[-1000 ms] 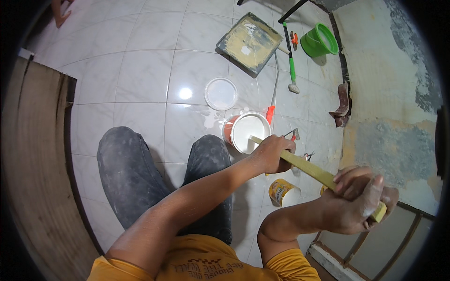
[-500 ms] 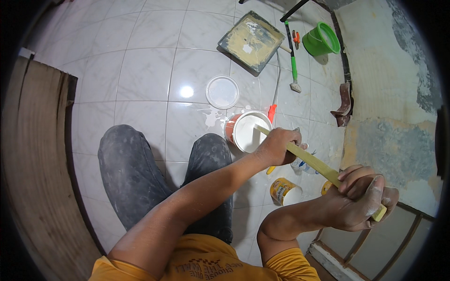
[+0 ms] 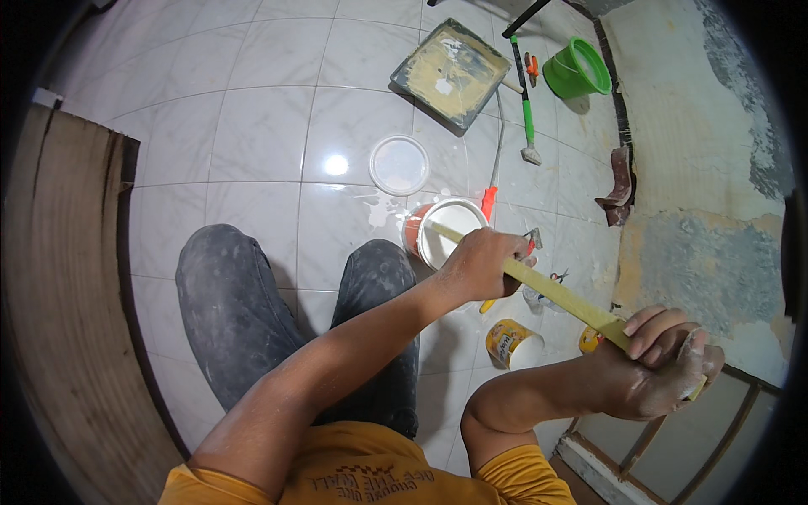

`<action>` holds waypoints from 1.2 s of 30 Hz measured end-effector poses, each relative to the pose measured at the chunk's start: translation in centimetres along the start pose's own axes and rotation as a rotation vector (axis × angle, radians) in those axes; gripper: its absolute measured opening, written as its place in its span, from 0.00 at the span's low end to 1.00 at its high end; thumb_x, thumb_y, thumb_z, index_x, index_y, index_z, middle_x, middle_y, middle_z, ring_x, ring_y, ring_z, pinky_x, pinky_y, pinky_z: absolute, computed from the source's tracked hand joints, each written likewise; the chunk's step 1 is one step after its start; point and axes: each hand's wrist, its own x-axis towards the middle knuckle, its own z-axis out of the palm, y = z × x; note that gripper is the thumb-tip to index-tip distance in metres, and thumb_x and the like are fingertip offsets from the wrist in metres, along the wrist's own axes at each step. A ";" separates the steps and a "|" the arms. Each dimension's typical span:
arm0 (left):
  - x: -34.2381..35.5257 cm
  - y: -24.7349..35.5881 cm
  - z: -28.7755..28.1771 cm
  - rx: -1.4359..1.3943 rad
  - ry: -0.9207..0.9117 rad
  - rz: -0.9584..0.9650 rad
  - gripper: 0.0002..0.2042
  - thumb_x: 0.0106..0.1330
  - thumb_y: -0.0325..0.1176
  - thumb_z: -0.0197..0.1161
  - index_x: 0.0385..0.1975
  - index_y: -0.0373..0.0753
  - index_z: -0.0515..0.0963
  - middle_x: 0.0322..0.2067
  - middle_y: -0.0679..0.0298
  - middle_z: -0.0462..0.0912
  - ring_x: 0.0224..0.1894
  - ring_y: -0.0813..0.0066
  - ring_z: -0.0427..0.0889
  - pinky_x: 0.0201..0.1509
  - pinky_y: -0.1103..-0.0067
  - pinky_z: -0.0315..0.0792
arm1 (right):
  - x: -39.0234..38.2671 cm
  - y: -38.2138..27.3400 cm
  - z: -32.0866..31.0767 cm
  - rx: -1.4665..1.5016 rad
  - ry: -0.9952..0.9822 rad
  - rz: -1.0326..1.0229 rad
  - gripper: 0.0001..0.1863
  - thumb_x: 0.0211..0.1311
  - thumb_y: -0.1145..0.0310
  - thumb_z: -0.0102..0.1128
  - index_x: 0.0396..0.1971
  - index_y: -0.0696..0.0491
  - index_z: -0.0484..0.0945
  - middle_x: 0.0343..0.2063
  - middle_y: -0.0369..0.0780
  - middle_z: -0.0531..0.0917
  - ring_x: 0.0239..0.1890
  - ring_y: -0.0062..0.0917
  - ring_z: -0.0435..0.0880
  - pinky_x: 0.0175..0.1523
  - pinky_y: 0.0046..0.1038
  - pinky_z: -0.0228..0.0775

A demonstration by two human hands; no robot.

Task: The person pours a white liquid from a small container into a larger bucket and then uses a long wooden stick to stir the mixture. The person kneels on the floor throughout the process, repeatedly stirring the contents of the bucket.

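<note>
At the left edge stands a wooden panel (image 3: 63,252), well apart from both hands. Further right, a round translucent lid (image 3: 399,166) lies flat on the tiled floor (image 3: 252,135). Just beyond it, on the near side, sits an orange-walled bucket (image 3: 413,231) with white contents (image 3: 453,214). A flat yellowish stick (image 3: 564,297) has its lower end within the bucket's mouth; its depth there cannot be determined. The stick's long axis slants from the bucket toward the person's right and back. The left hand (image 3: 488,263) is the nearer to the bucket, which lies ahead of it and slightly left; its grip is closed around the stick's lower part. A yellow cup (image 3: 509,344) lies tipped on the floor between the forearms. Furthest right, the right hand (image 3: 656,362) has its grip curled around the upper part, the stick's end protruding below the palm.
</note>
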 end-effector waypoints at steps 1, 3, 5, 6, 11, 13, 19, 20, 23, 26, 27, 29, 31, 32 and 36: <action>0.6 -0.3 0.1 -0.016 0.024 0.030 0.15 0.68 0.38 0.69 0.22 0.37 0.76 0.19 0.52 0.78 0.21 0.48 0.79 0.27 0.64 0.71 | -0.2 0.0 0.2 -0.013 -0.019 -0.016 0.17 0.67 0.74 0.57 0.20 0.48 0.61 0.10 0.33 0.57 0.10 0.18 0.58 0.19 0.23 0.59; 1.3 -0.8 0.8 -0.052 -0.005 0.026 0.14 0.67 0.35 0.70 0.23 0.37 0.76 0.19 0.53 0.78 0.22 0.48 0.78 0.27 0.67 0.71 | -0.5 0.1 0.7 -0.037 -0.057 -0.049 0.17 0.67 0.75 0.56 0.20 0.48 0.60 0.10 0.34 0.57 0.10 0.18 0.58 0.18 0.24 0.59; 1.8 -1.2 2.2 -0.089 -0.005 -0.001 0.13 0.66 0.34 0.71 0.24 0.37 0.75 0.19 0.53 0.77 0.22 0.49 0.78 0.28 0.68 0.72 | -0.4 0.3 0.9 -0.059 -0.057 -0.081 0.17 0.66 0.76 0.56 0.21 0.49 0.60 0.09 0.36 0.59 0.09 0.19 0.59 0.17 0.25 0.60; 1.9 -1.1 2.8 -0.106 0.022 0.039 0.14 0.66 0.34 0.72 0.23 0.37 0.75 0.19 0.53 0.78 0.23 0.49 0.79 0.29 0.68 0.73 | -0.3 0.4 1.1 -0.121 -0.031 -0.094 0.16 0.67 0.76 0.57 0.23 0.50 0.60 0.08 0.37 0.61 0.08 0.19 0.60 0.16 0.25 0.61; 0.0 -0.8 4.5 -0.132 -0.062 0.025 0.14 0.65 0.36 0.73 0.23 0.39 0.76 0.19 0.55 0.79 0.23 0.50 0.79 0.29 0.68 0.72 | 0.3 0.2 0.4 -0.201 -0.082 -0.089 0.16 0.66 0.76 0.57 0.22 0.49 0.62 0.07 0.37 0.62 0.08 0.18 0.60 0.16 0.24 0.60; -1.1 -0.2 3.9 -0.110 -0.126 0.032 0.14 0.65 0.37 0.73 0.22 0.40 0.76 0.19 0.56 0.79 0.23 0.50 0.79 0.29 0.68 0.72 | 0.3 -0.5 0.3 -0.229 -0.054 -0.025 0.17 0.65 0.78 0.56 0.19 0.49 0.62 0.09 0.34 0.59 0.10 0.18 0.59 0.18 0.23 0.59; -1.2 0.3 0.6 0.043 -0.102 0.012 0.15 0.65 0.37 0.73 0.22 0.39 0.76 0.18 0.55 0.78 0.22 0.49 0.79 0.28 0.66 0.72 | 1.2 -0.3 0.1 -0.088 -0.001 0.046 0.18 0.70 0.73 0.61 0.23 0.49 0.62 0.07 0.38 0.63 0.07 0.18 0.62 0.14 0.22 0.59; -0.6 0.2 0.3 0.036 -0.103 0.012 0.14 0.65 0.37 0.73 0.22 0.39 0.76 0.18 0.55 0.78 0.22 0.49 0.79 0.28 0.66 0.71 | 1.2 -0.1 0.2 -0.067 0.015 0.037 0.17 0.70 0.73 0.61 0.23 0.49 0.62 0.07 0.38 0.63 0.08 0.18 0.62 0.14 0.22 0.59; 1.3 -0.8 0.3 0.004 -0.060 0.040 0.13 0.65 0.35 0.73 0.22 0.38 0.76 0.17 0.55 0.77 0.19 0.53 0.76 0.26 0.68 0.70 | 0.5 0.3 0.7 -0.007 0.020 0.002 0.16 0.69 0.75 0.59 0.24 0.50 0.62 0.08 0.38 0.62 0.08 0.19 0.61 0.15 0.23 0.59; 2.7 -1.3 1.9 -0.076 -0.033 0.044 0.12 0.66 0.34 0.72 0.25 0.37 0.78 0.17 0.56 0.76 0.17 0.58 0.75 0.26 0.71 0.70 | 0.0 0.4 1.2 -0.033 -0.021 -0.033 0.15 0.68 0.77 0.57 0.23 0.51 0.62 0.08 0.37 0.61 0.09 0.19 0.61 0.16 0.24 0.60; 2.6 -1.3 2.6 -0.081 0.009 0.051 0.12 0.66 0.34 0.72 0.25 0.38 0.78 0.17 0.56 0.77 0.18 0.58 0.75 0.26 0.71 0.70 | 0.0 0.5 1.3 -0.077 -0.017 -0.036 0.15 0.68 0.76 0.58 0.25 0.52 0.62 0.08 0.38 0.62 0.08 0.19 0.61 0.15 0.24 0.60; 2.1 -1.1 4.1 -0.098 0.094 0.066 0.11 0.66 0.34 0.71 0.26 0.38 0.78 0.18 0.56 0.77 0.19 0.59 0.76 0.26 0.72 0.70 | 0.1 0.5 1.2 -0.092 -0.044 -0.026 0.15 0.67 0.76 0.60 0.27 0.53 0.61 0.08 0.40 0.64 0.08 0.19 0.62 0.14 0.24 0.60; 0.9 0.1 4.6 -0.114 0.079 -0.013 0.12 0.67 0.37 0.72 0.26 0.39 0.77 0.19 0.56 0.79 0.21 0.55 0.79 0.27 0.69 0.72 | 0.3 0.2 0.7 -0.030 -0.104 -0.001 0.14 0.67 0.76 0.61 0.28 0.54 0.62 0.09 0.40 0.65 0.08 0.19 0.62 0.14 0.23 0.60; 0.1 0.4 4.3 -0.091 0.046 -0.022 0.13 0.67 0.37 0.72 0.26 0.39 0.77 0.19 0.56 0.79 0.22 0.54 0.80 0.27 0.68 0.72 | 0.2 -0.3 0.6 -0.068 -0.126 0.033 0.15 0.66 0.77 0.61 0.29 0.54 0.61 0.09 0.39 0.65 0.09 0.19 0.63 0.14 0.23 0.60; -2.6 0.4 1.9 -0.052 -0.074 -0.052 0.13 0.67 0.38 0.72 0.26 0.40 0.77 0.19 0.56 0.80 0.23 0.52 0.81 0.28 0.65 0.73 | -0.7 -2.6 1.8 -0.158 -0.154 0.125 0.15 0.65 0.75 0.60 0.24 0.51 0.62 0.09 0.36 0.62 0.09 0.17 0.60 0.16 0.23 0.59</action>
